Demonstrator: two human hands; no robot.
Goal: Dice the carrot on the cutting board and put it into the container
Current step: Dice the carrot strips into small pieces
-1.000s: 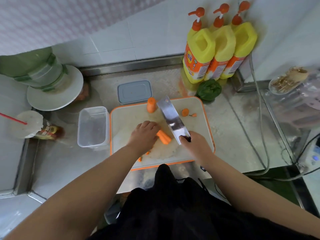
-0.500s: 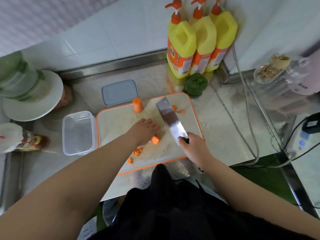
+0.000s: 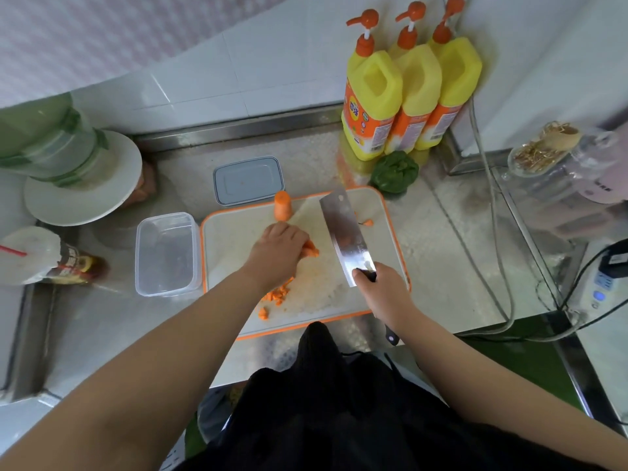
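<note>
Soft, even daylight fills the scene, brightest on the white wall tiles along the counter's far edge. Shadows are faint and diffuse. The cleaver blade and the steel counter at its right edge carry mild glare. Wide-angle distortion bends lines toward the corners. The glass jar at the right edge looks smeared, and the whole picture is slightly soft.
</note>
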